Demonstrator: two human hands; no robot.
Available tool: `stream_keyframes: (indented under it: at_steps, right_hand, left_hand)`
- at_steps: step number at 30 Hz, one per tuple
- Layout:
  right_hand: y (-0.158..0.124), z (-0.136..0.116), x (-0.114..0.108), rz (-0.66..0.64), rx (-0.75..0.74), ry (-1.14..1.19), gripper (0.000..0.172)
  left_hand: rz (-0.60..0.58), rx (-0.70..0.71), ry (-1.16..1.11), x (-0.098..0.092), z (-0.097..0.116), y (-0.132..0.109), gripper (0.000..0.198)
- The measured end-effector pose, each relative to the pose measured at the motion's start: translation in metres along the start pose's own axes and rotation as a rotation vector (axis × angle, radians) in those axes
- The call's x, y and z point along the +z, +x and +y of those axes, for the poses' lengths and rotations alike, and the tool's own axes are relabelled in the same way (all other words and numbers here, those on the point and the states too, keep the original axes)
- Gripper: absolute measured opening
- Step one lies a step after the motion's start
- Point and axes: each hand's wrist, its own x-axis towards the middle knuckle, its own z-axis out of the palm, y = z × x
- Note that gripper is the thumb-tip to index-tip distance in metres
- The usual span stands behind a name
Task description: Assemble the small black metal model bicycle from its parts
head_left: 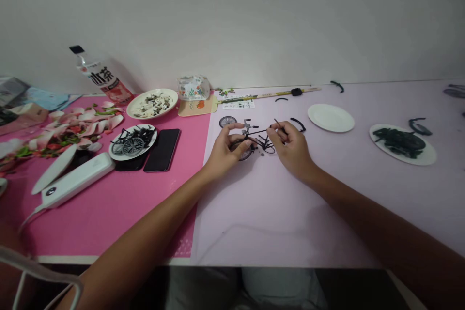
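Observation:
My left hand (pixel 227 149) is closed, with thumb and fingers pinched on a small black model bicycle part; a spoked wheel (pixel 247 156) shows under the thumb. Above it is a grey handlebar piece (pixel 247 126) with black grips. In the pinched fingers of my right hand (pixel 292 147) is a thin dark rod-like piece, partly hidden. Between the hands sits a small black bicycle frame (pixel 267 145); whether either hand touches it, I cannot tell. Behind my left fingers lies another spoked wheel (pixel 227 121), and a curved black part (pixel 298 124) lies beyond my right hand.
On the right are a white plate (pixel 330 117) and a plate of dark parts (pixel 430 155). Leftward stand a plate of wheels (pixel 133 156), a phone (pixel 162 150), a white power bank (pixel 78 181), a bowl of small pieces (pixel 131 110), and a tilted bottle (pixel 105 80) near the wall.

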Motion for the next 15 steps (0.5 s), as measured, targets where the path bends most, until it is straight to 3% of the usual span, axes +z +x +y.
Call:
stream_keyframes:
  at_steps: [4, 8, 15]
  right_hand:
    - [-0.0009, -0.0009, 0.0000, -0.012, 0.050, 0.009, 0.022]
    - [-0.0009, -0.0010, -0.0006, -0.019, 0.042, 0.009, 0.022]
    - [-0.0002, -0.0011, 0.0003, -0.016, 0.050, 0.034, 0.023]
  left_hand:
    - [-0.045, 0.085, 0.108, -0.0027, -0.0015, -0.0021, 0.067]
    - [-0.084, 0.134, 0.304, -0.0068, 0.0001, -0.0014, 0.056]
    - [-0.082, 0.116, 0.347, -0.0078, 0.0049, -0.0012, 0.053]
